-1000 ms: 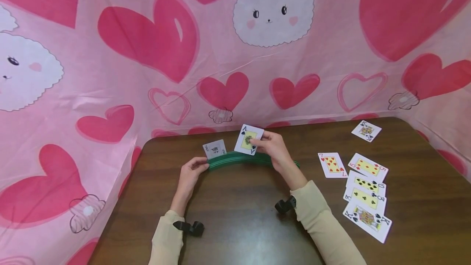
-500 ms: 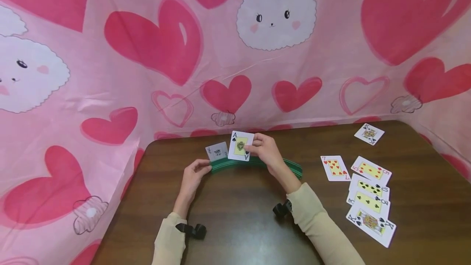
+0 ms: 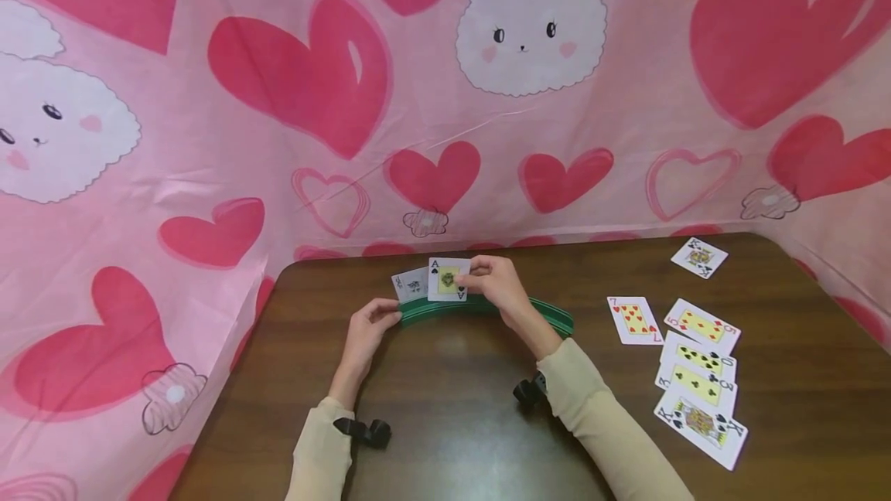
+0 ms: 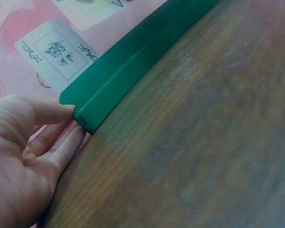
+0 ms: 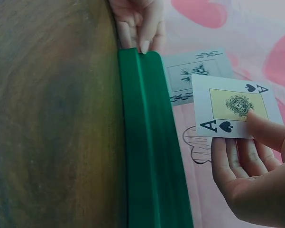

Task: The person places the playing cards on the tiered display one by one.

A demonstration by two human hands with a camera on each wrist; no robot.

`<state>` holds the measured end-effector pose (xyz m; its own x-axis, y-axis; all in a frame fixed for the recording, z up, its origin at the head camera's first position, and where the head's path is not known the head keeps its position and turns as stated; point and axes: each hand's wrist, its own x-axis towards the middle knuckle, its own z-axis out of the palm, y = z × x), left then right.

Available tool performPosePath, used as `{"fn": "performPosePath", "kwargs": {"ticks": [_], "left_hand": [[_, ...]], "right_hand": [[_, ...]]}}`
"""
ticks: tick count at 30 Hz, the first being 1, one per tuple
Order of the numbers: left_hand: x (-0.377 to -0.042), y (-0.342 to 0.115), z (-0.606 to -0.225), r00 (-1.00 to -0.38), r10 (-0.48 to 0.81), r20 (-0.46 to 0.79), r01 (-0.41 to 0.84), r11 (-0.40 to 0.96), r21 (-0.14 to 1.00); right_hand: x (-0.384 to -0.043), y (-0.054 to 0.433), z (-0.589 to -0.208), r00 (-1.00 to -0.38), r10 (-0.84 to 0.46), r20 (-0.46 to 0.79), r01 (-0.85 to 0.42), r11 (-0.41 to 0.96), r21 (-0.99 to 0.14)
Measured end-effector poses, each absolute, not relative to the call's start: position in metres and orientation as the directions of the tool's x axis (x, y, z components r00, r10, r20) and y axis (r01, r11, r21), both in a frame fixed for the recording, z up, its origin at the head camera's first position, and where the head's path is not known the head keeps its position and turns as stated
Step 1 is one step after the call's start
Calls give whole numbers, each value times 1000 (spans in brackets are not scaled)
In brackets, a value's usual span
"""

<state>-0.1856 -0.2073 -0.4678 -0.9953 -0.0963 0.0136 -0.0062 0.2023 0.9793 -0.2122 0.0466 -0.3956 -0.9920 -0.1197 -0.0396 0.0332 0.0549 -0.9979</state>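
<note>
A curved green card holder (image 3: 553, 317) stands on the table. My left hand (image 3: 365, 331) pinches its left end, with thumb and fingers on the tip in the left wrist view. A joker card (image 4: 59, 52) stands upright in the holder near that end. My right hand (image 3: 500, 286) pinches the ace of spades (image 5: 230, 102) by its right side, thumb on the face and fingers behind. In the right wrist view the ace's lower edge is a little apart from the holder, and the card partly overlaps the joker.
Face up at the right lie a seven of hearts (image 3: 635, 321), a five of diamonds (image 3: 703, 323), a three of clubs (image 3: 696, 385), a king of spades (image 3: 703, 425) and other cards, some overlapping. One king (image 3: 699, 257) lies farther back. A pink heart-patterned cloth (image 3: 445, 114) hangs behind the table.
My right hand has carried the ace of spades left and lower along the holder, beside the joker. The left hand keeps its hold on the holder's end. The head view has shifted slightly.
</note>
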Motion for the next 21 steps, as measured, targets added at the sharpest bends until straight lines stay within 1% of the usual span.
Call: {"fn": "performPosePath", "kwargs": {"ticks": [7,21], "left_hand": [[-170,-201,-438,-997,-68,21,7,209,978],[-171,-202,-438,-998,-68,-3,-16,192,981]], "right_hand": [[-216,39,-406,-989,-131,-61,52,71,-996],[-215,23,-421,-986,-163,-40,25,89,-996]]}}
